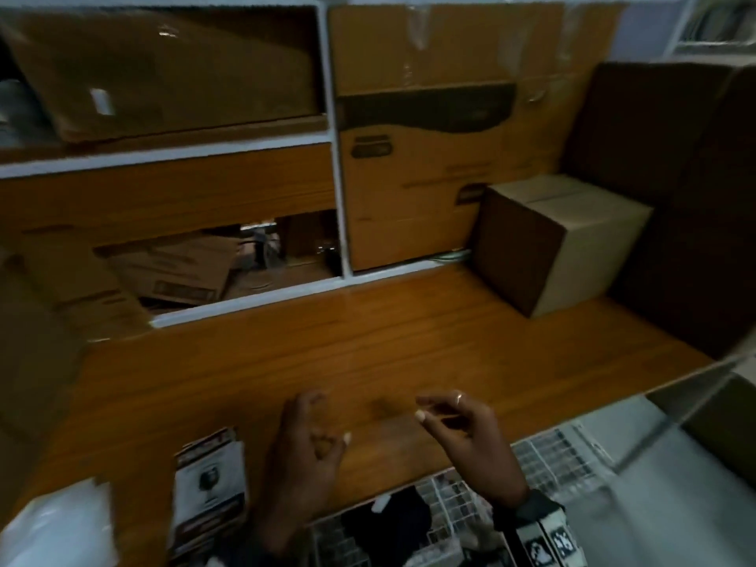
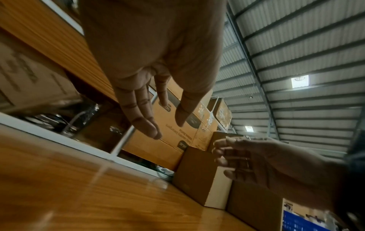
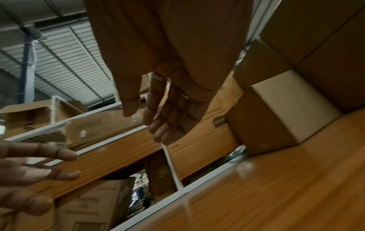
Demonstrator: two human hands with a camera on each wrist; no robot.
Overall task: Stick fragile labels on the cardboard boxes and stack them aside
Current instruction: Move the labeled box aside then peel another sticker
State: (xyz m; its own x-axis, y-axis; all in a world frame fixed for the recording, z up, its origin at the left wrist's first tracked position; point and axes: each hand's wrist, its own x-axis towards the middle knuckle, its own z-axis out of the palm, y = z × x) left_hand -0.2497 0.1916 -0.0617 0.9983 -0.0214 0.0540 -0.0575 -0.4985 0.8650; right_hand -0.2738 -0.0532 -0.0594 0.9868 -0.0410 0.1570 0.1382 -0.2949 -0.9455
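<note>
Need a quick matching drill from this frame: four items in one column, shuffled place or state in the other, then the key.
Items
1. left hand
2. small cardboard box
3. fragile labels
4. right hand

Place or state
A. lying at the table's near edge, left of both hands
B. wears a ring, holds nothing
C. standing at the far right of the wooden table
D. fingers loosely curled, empty, beside the labels

Pairs: 1-D, 2-C, 3-A, 4-B
</note>
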